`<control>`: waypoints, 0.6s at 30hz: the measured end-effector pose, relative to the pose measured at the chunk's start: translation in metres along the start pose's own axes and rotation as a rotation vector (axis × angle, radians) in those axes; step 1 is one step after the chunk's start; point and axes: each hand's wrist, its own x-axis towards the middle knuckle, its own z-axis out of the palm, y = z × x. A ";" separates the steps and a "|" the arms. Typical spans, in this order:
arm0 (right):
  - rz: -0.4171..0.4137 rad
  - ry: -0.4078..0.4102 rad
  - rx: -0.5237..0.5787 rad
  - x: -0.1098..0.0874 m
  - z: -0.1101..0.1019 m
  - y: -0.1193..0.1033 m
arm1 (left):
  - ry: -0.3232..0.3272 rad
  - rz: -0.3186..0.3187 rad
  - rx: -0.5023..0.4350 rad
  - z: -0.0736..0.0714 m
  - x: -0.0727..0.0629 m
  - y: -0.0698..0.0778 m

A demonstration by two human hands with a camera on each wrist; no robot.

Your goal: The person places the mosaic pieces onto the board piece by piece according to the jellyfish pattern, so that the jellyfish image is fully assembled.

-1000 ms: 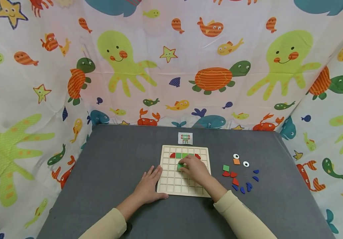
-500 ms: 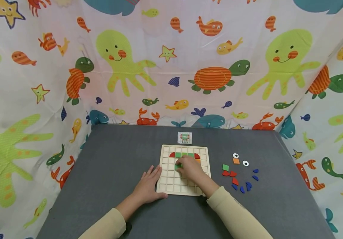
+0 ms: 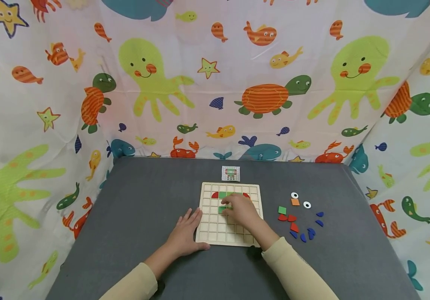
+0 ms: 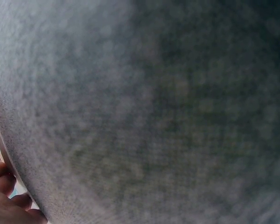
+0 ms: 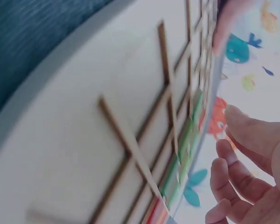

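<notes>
A wooden grid board (image 3: pixel 215 231) lies on the grey table. My left hand (image 3: pixel 185 235) rests at its left edge, fingers spread and straight; its fingertips show at the corner of the left wrist view. My right hand (image 3: pixel 240 210) is over the board's middle, thumb and fingers apart with nothing between them. Right at those fingertips, a green square (image 3: pixel 221 209) sits in the grid. Above it runs a row with a red rounded piece (image 3: pixel 215 195) at the left end, green squares (image 3: pixel 222 194), and another red piece (image 3: pixel 246 195) at the right. My right hand covers part of the grid.
A small pattern card (image 3: pixel 231 173) lies behind the board. Right of the board are loose pieces: a green square (image 3: pixel 282 210), an orange square (image 3: pixel 295 202), white rings (image 3: pixel 306 205), red pieces (image 3: pixel 294 227) and several blue ones (image 3: pixel 311 233). A sea-animal curtain (image 3: pixel 215 91) surrounds the table.
My right hand held a green square on the board, shifted slightly left with it, then let go; its fingers have now parted above that square. The left hand has stayed in place.
</notes>
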 end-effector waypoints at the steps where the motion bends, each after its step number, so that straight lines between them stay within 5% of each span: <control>1: 0.007 0.015 0.008 -0.003 -0.004 0.001 | 0.001 0.002 -0.004 0.000 -0.001 0.000; 11: 0.091 0.133 0.037 -0.035 -0.029 0.025 | 0.007 -0.005 0.008 0.003 -0.001 -0.003; 18: 0.137 0.116 0.043 -0.056 -0.046 0.049 | 0.005 -0.003 0.006 0.002 0.000 -0.001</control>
